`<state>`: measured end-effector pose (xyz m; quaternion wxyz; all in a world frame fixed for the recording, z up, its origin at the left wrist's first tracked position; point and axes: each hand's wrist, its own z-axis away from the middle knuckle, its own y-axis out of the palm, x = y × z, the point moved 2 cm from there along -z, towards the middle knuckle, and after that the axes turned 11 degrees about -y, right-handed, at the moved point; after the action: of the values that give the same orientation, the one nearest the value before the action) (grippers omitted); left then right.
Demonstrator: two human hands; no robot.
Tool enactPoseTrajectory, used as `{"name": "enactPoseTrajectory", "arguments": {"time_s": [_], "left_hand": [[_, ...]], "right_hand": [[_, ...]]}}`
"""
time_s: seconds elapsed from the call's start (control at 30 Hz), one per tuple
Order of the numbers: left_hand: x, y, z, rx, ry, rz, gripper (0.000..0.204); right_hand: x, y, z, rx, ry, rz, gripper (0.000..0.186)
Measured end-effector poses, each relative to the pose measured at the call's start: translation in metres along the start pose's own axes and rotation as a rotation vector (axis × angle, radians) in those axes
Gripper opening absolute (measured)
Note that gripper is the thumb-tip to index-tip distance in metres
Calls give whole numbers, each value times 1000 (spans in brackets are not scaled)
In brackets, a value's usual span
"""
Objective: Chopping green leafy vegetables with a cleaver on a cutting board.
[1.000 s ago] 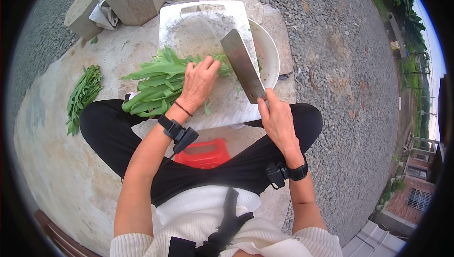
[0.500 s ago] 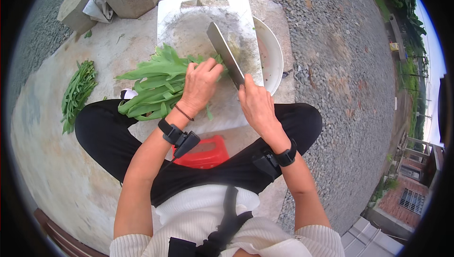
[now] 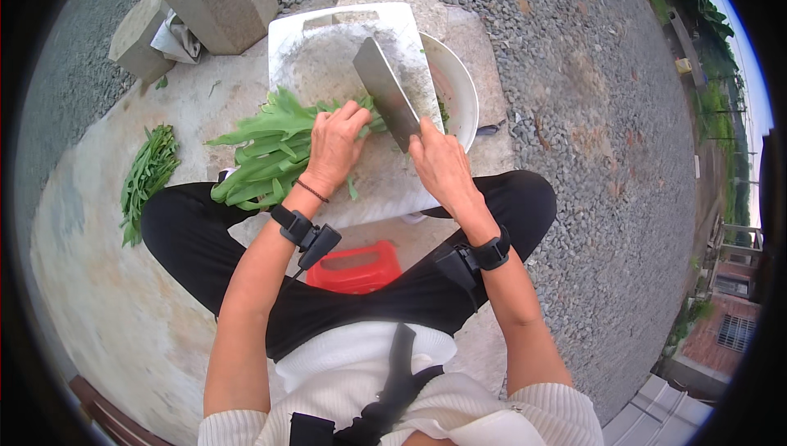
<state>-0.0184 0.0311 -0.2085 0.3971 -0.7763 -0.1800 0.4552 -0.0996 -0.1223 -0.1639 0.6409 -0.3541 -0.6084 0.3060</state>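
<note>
My left hand [image 3: 334,144] is closed over the stem end of a bunch of leafy greens [image 3: 266,151], pressing it on a white, scratched cutting board [image 3: 328,61]. The leaves fan out to the left over the board's edge. My right hand [image 3: 440,157] grips the handle of a cleaver [image 3: 387,93]. Its wide blade stands tilted just right of my left fingers, beside the cut ends of the greens. Where the blade's lower edge meets board or stems is hard to make out. A white basin [image 3: 466,89] sits partly under the board's right side, with some green bits inside.
A second bunch of greens [image 3: 149,179] lies on the concrete at the left. Concrete blocks [image 3: 221,3] stand at the far left. Between my legs is a red plastic stool [image 3: 354,267]. Gravel [image 3: 590,126] spreads along the right, with a brick building [image 3: 711,343] beyond.
The whole view has shifted slightly. The cleaver blade has turned to show more of its flat side, and green bits now show in the basin. My left hand keeps its hold.
</note>
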Motion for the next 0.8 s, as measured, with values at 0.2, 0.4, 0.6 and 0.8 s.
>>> {"name": "enactPoseTrajectory", "arguments": {"time_s": [0.2, 0.4, 0.6, 0.8], "left_hand": [[2, -1, 1, 18, 10, 22, 23], [4, 2, 0, 20, 1, 40, 24], [2, 0, -1, -11, -3, 63, 24], [7, 3, -1, 1, -25, 59, 25]], "right_hand": [[-30, -19, 24, -135, 171, 65, 19], [-28, -32, 30, -187, 186, 79, 18], [19, -40, 45, -11, 56, -9, 16], [32, -28, 48, 147, 43, 102, 14]]}}
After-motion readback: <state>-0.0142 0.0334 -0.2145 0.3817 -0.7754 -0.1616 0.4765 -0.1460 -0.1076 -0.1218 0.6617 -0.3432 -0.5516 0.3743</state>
